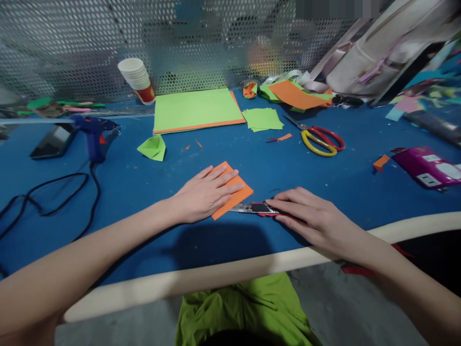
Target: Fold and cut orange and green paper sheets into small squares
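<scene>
My left hand point(201, 194) lies flat with its fingers stretched out, pressing a folded piece of orange paper point(230, 204) onto the blue table. Its corner points towards the far side. In my right hand point(315, 216) is a box cutter point(261, 208) with a red and black body, held low against the table between fingers and thumb. The metal end of the cutter reaches the paper's lower right edge; whether the tip is under the paper I cannot tell. Beyond my left hand sits a folded green paper shape point(154, 148).
Red and yellow scissors point(320, 140) lie at the right, near green paper squares point(262, 119). Large green sheets point(194, 109) rest at the back beside stacked paper cups point(139, 79). At left stand a blue glue gun point(94, 137) with its cord and a phone point(54, 141). A purple power strip point(428, 167) is far right.
</scene>
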A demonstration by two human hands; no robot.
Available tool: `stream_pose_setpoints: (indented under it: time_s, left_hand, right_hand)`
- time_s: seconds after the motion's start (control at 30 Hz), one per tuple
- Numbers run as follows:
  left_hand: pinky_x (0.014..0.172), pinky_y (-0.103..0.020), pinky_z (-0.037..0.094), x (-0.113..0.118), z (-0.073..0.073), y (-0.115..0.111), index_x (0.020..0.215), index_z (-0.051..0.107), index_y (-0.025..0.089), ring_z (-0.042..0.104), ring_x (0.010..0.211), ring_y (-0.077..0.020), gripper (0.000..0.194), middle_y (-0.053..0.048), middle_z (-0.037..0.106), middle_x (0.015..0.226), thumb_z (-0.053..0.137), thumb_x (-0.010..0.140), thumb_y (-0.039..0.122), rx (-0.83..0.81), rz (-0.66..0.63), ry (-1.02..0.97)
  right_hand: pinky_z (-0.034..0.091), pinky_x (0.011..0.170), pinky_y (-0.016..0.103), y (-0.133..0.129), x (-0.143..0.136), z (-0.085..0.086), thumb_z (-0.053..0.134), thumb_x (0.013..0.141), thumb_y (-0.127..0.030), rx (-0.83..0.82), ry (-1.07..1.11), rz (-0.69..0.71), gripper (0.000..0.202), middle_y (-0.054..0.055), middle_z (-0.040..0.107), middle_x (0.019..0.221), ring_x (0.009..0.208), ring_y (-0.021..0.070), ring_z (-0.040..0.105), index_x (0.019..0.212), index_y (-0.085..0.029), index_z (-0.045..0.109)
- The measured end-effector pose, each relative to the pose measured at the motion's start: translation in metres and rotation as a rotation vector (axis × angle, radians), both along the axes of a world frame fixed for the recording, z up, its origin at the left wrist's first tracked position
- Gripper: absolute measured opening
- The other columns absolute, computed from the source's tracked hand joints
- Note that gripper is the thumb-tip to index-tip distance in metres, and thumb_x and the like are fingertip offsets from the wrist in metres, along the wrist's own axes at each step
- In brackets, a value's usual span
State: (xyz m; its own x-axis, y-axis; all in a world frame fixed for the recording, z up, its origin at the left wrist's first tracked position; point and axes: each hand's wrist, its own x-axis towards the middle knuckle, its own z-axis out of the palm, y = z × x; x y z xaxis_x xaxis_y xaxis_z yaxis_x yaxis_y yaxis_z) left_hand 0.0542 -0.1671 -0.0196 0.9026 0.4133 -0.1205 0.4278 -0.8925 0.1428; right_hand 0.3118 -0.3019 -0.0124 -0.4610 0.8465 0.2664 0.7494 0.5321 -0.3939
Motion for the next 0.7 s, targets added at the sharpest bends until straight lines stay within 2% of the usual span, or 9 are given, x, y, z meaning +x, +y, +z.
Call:
stream_pose_setpoints:
  time_s: [0.7]
  left_hand:
    - [0.120, -0.045, 0.013, 0.0003, -0.0012, -0.0003, 0.149, 0.037, 0.033, 0.015, 0.151, -0.0205, 0.048, 0.001, 0.024, 0.162, 0.019, 0.104, 0.038, -0.001, 0.001, -0.034]
  right_hand:
    - [0.052, 0.077, 0.036, -0.0012, -0.0083, 0.0001, 0.047, 0.098, -0.019, 0.003, 0.002, 0.003, 0.032, 0.013, 0.065, 0.108, 0.097, 0.0221, 0.059, 0.127, -0.016, 0.061]
